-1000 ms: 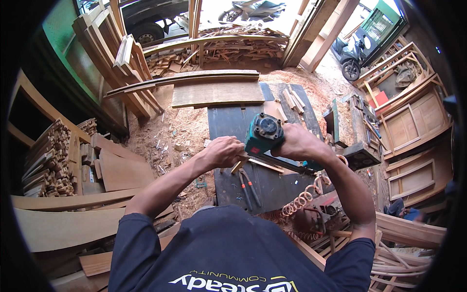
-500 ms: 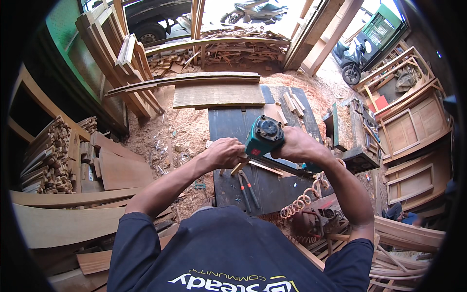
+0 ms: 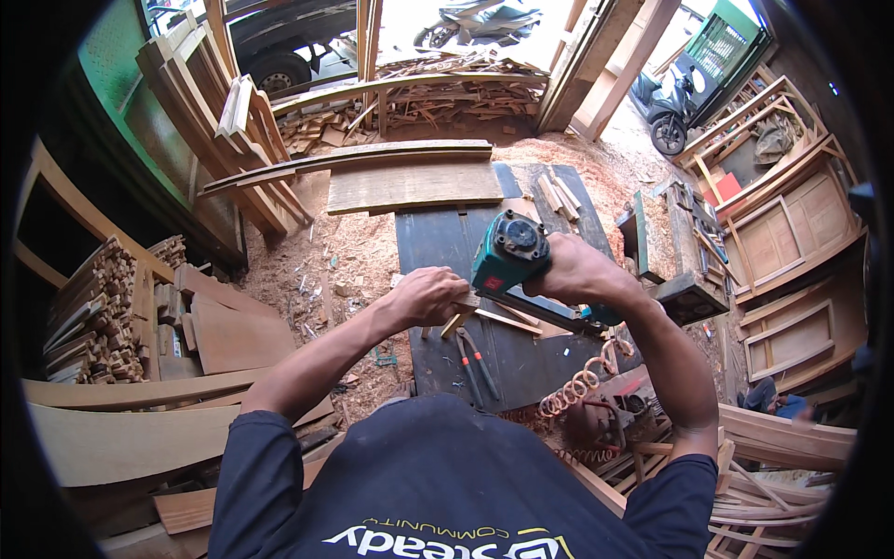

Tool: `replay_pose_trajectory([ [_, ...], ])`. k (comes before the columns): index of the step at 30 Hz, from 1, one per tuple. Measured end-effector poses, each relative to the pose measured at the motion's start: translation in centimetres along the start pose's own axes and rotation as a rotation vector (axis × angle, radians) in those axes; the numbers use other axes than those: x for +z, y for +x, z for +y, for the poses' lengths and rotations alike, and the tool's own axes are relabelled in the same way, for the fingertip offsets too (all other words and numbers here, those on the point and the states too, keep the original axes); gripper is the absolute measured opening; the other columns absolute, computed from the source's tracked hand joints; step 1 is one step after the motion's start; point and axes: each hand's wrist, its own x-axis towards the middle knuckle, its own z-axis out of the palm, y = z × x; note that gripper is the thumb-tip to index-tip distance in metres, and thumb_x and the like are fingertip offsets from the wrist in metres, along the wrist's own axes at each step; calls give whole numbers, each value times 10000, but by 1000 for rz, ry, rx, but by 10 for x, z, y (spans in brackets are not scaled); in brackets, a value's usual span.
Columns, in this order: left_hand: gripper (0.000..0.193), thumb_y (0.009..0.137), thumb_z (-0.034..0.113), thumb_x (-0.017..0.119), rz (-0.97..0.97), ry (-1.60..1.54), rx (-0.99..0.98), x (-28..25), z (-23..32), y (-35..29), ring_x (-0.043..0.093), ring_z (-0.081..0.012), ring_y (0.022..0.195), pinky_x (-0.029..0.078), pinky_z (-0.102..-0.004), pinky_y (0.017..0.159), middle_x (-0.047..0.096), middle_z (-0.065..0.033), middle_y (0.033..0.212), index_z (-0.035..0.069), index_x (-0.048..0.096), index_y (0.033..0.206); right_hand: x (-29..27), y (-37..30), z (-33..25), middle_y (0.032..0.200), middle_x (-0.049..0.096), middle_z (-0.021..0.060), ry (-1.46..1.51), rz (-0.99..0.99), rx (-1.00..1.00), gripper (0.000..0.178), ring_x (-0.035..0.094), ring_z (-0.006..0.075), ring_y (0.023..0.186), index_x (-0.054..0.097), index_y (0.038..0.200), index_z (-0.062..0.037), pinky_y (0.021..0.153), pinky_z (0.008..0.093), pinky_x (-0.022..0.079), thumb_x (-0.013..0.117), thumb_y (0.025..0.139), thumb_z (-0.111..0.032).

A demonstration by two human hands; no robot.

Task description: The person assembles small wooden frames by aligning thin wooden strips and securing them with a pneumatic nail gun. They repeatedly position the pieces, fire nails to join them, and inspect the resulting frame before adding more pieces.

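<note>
Currently, a green nail gun (image 3: 494, 263) over the dark worktop (image 3: 433, 247)

The right hand (image 3: 585, 268) has its fingers wrapped around the gun's handle, the head of the gun just beside the left hand (image 3: 428, 296). That hand's fingers are curled, pinching a small wood piece (image 3: 467, 300) near the gun. 1 pair of pincers (image 3: 487, 374) with red-marked handles lies on the worktop, nearer the person. A coiled hose (image 3: 562, 399) hangs at right; 1 wide plank (image 3: 410, 189) spans the far left corner.

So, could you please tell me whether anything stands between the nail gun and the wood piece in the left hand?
Nothing visible does: the nail gun in the right hand sits close beside the wood piece in the left hand; contact is unclear.
</note>
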Motion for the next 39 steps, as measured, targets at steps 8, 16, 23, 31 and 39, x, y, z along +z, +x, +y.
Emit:
replay_pose_trajectory([
  [8,116,845,178,705,23,-39,31,10,-10,0,661,-318,844,540,-426,809,686,-115,838,90,688,920,10,4,0,897,723,206,-2,-44,-6,384,703,298,836,700,990,14,807,403,542,703,723,-262],
  [16,96,841,172,702,14,-29,15,10,-9,-3,662,-310,843,540,-417,804,689,-111,849,93,699,894,14,7,0,920,724,219,-16,-54,31,389,705,316,847,696,1005,11,815,402,544,707,726,-261],
  [23,149,836,207,714,53,-27,41,9,-6,-3,661,-323,827,540,-425,792,674,-113,827,72,664,875,11,-3,1,920,718,230,-1,-30,54,380,703,337,858,714,970,24,820,401,545,704,732,-272],
  [31,185,847,210,714,2,-15,39,-1,3,-2,662,-327,827,542,-420,788,660,-119,805,42,638,833,7,-17,5,899,717,229,2,15,85,384,703,344,855,716,974,16,818,395,549,715,707,-260],
  [39,121,870,202,688,-21,-34,12,-2,4,-2,670,-318,857,546,-419,803,689,-119,865,100,704,933,23,-9,5,916,722,223,-12,20,25,405,703,326,848,726,1006,10,833,396,550,737,716,-273],
])
